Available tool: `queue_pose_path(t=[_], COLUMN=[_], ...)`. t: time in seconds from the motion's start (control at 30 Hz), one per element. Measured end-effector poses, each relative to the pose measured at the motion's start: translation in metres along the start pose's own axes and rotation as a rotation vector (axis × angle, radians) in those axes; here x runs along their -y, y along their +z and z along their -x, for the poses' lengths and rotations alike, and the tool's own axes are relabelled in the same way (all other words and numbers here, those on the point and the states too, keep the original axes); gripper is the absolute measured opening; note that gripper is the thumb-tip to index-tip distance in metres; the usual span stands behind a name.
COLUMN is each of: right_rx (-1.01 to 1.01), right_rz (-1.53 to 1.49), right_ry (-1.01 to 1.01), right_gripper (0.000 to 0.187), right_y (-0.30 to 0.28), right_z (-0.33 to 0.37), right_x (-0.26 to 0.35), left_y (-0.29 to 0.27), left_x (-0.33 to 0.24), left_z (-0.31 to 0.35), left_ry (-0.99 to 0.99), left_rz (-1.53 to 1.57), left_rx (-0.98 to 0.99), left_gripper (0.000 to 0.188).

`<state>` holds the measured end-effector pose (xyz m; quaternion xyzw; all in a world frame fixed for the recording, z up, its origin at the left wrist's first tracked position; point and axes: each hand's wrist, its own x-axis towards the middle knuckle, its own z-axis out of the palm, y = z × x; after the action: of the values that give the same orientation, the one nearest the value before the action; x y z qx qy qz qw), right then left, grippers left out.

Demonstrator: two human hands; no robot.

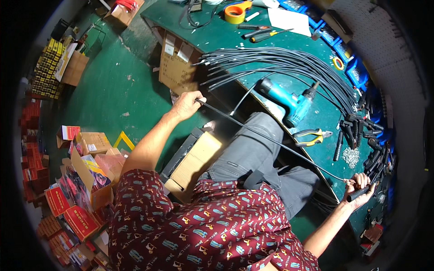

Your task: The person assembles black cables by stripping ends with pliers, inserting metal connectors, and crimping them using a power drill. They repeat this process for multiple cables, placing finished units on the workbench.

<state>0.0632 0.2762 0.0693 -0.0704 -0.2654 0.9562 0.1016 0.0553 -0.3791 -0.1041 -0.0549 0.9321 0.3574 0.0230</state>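
Note:
A long thin black cable (266, 136) stretches across my lap between my hands. My left hand (184, 106) is closed round its far left end. At the table's right edge my right hand (360, 192) is closed on a black ribbed handle (357, 194), and the cable's other end meets its fingertips. Whether that end is joined to the handle is too small to tell. On the table nearby lie a teal power drill (289, 103), yellow-and-black pliers (311, 137) and a fanned bundle of similar black cables (289, 61).
Several black handles (357, 128) and a pile of small silvery parts (351, 157) lie on the green table (253, 43). Blue bins (357, 72) line its back edge. Orange tape (235, 14) stands farther off. Opened cartons (92, 180) crowd the floor at left; a cardboard box (199, 158) sits beside my legs.

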Motion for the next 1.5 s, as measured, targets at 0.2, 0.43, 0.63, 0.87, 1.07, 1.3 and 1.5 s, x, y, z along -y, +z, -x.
queue_pose_path(t=[0.2, 0.43, 0.63, 0.87, 1.07, 1.3, 1.5], right_rx=[0.018, 0.008, -0.051, -0.139, -0.378, -0.416, 0.179], right_rz=[0.089, 0.214, 0.243, 0.29, 0.336, 0.368, 0.899], right_ry=[0.003, 0.135, 0.137, 0.119, -0.1, 0.059, 0.295], right_gripper=[0.029, 0.027, 0.027, 0.031, 0.03, 0.014, 0.018], right_y=[0.009, 0.024, 0.021, 0.044, 0.088, 0.082, 0.133], right_z=[-0.01, -0.032, -0.058, -0.06, -0.071, -0.031, 0.015], right_x=[0.016, 0.021, 0.019, -0.016, -0.09, -0.073, -0.105], left_y=[0.016, -0.002, -0.06, -0.063, -0.064, -0.107, -0.051], left_x=[0.039, 0.074, 0.04, 0.058, 0.074, -0.044, -0.268], left_z=[0.016, -0.017, -0.042, -0.051, -0.035, -0.039, -0.061], left_ry=[-0.163, -0.305, -0.382, -0.31, -0.263, -0.079, 0.627], left_rz=[0.054, 0.571, 0.898, 1.125, 1.26, 1.052, 0.714], left_rx=[-0.198, -0.445, -0.393, -0.353, -0.127, 0.501, 0.77], left_gripper=[0.034, 0.04, 0.009, 0.018, 0.014, 0.028, 0.018])
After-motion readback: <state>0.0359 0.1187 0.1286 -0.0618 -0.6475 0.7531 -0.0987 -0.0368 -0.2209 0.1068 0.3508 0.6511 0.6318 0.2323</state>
